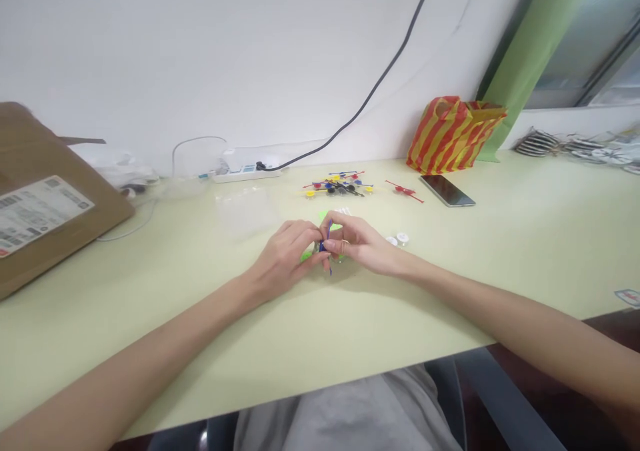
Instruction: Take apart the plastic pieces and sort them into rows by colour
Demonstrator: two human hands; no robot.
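My left hand (290, 254) and my right hand (361, 241) meet at the middle of the table, fingertips pinched together. Between them is a small blue plastic spinner arrow (331, 271); its thin shaft runs up and down past the right fingers, and the fingers partly cover its hub. Both hands appear closed on it. Bright green pieces (306, 255) show under and behind the fingers, mostly hidden. Just right of my right hand lie two white round caps (402, 238). Beyond the hands is a pile of red, blue, yellow and black spinner arrows (340, 185).
A separate red spinner arrow (404, 191) lies near a phone (447, 191). Behind stands a red-and-yellow striped bag (453, 137). Clear plastic bags (247, 211) and a power strip (247, 173) are left of the pile. A cardboard box (50, 204) occupies the left side.
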